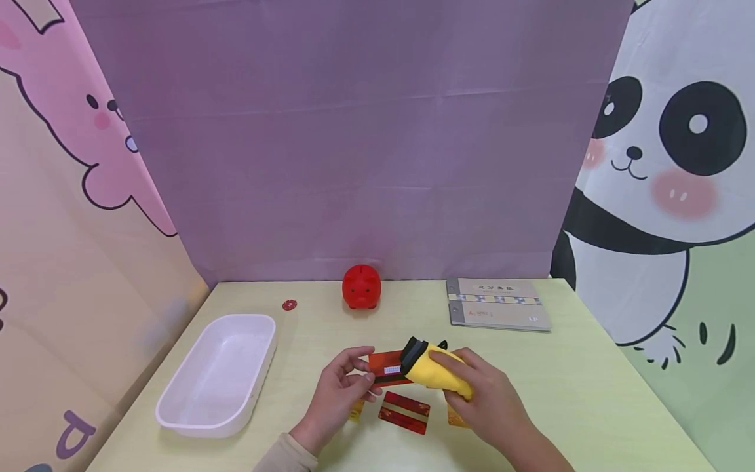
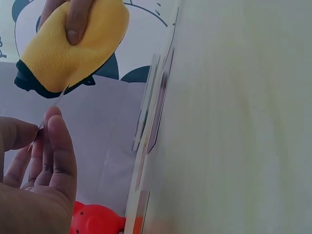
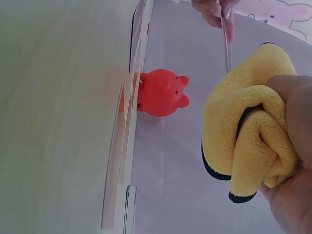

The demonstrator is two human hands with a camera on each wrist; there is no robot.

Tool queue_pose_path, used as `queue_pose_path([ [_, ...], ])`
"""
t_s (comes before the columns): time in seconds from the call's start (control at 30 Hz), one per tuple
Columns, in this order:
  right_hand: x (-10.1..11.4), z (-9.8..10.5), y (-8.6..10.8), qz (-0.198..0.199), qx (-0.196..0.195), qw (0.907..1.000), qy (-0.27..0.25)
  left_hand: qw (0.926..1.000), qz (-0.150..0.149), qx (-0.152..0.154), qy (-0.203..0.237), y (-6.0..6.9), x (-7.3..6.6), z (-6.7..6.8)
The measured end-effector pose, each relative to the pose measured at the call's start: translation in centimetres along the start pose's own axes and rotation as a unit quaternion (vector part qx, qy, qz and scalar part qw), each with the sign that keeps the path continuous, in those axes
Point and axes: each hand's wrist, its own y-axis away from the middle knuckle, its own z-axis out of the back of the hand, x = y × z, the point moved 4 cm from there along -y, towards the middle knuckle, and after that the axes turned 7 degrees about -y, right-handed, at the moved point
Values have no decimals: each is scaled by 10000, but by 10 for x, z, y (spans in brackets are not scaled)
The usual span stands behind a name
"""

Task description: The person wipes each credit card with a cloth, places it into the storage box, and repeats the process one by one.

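My left hand [image 1: 339, 393] pinches an orange-red card [image 1: 383, 360] with a dark stripe between thumb and fingers, held above the table. A folded yellow cloth [image 1: 436, 368] with black edging is gripped in my right hand [image 1: 492, 400]. In the head view the cloth covers the card's right end. The left wrist view shows the card edge-on, its far end meeting the cloth [image 2: 73, 48]. Below the hands lies a red card [image 1: 404, 413] with a gold band. Two yellowish cards, one by the left hand [image 1: 356, 411] and one by the right [image 1: 457, 418], are partly hidden.
A white plastic basin [image 1: 167, 413] stands on the left of the pale table. At the back are a small round red piece [image 1: 289, 305], a red piggy bank [image 1: 362, 288] and a grey notebook [image 1: 498, 313]. Behind the table hangs a purple cloth backdrop [image 1: 354, 144].
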Motion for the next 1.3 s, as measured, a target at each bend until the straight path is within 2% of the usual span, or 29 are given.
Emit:
queue_pose_path([
  [0.2, 4, -5, -2, -61, 302, 9995, 59, 9999, -3, 149, 59, 1, 0, -3],
  [0.43, 5, -10, -4, -72, 505, 9984, 234, 9995, 149, 241, 133, 2, 0, -5],
  [0.63, 7, -14, -5, 193, 765, 9964, 326, 9991, 96, 366, 172, 2, 1, -9],
  [0.87, 8, -17, -4, 375, 800, 9957, 261, 9978, -68, 549, 370, 3, 1, -12],
  [1.3, 15, -19, -2, 442, 1205, 9910, 390, 9987, -14, 344, 370, 3, 0, -12],
])
